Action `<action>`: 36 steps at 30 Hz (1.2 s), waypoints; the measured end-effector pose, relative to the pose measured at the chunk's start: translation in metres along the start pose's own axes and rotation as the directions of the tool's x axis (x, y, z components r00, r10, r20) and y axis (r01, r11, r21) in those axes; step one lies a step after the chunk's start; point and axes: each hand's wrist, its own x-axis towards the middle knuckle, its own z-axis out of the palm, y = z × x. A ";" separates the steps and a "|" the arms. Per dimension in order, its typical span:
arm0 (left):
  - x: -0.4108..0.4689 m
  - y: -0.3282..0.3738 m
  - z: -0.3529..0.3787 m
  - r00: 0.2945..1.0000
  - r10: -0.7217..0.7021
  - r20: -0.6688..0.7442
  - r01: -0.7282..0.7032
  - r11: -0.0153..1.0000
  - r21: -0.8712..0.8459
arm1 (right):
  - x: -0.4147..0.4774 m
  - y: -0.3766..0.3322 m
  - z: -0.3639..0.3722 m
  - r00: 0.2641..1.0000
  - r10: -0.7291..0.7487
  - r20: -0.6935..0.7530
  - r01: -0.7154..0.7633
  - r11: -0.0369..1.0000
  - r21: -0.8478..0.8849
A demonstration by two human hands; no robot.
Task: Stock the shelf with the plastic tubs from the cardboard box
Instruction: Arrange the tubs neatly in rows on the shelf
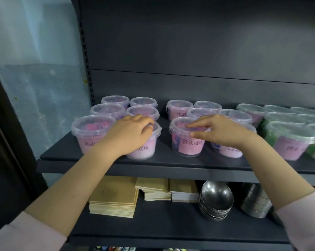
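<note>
Both hands are up on the dark grey metal shelf (171,157): the left hand (129,134) is cupped over the lid of a clear plastic tub with a pink label (144,147) in the front row, fingers curled round its rim. The right hand (220,131) has its fingers loosely spread, tips resting on the lid of the next pink-labelled clear tub (186,138). More lidded tubs sit in rows behind, and green-filled tubs (289,136) crowd the right end.
</note>
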 end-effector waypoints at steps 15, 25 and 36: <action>0.002 0.000 0.000 0.999 0.032 0.019 -0.033 0.998 0.046 | -0.008 -0.030 0.016 0.998 0.006 -0.057 -0.002 0.997 0.079; 0.004 -0.004 0.004 0.997 0.071 -0.003 -0.071 0.997 0.033 | -0.011 -0.037 0.007 0.997 0.062 0.038 -0.065 0.995 0.082; 0.009 -0.005 -0.007 0.990 0.069 0.123 -0.067 0.998 -0.020 | -0.005 -0.037 0.000 0.993 0.074 0.089 -0.081 0.993 0.080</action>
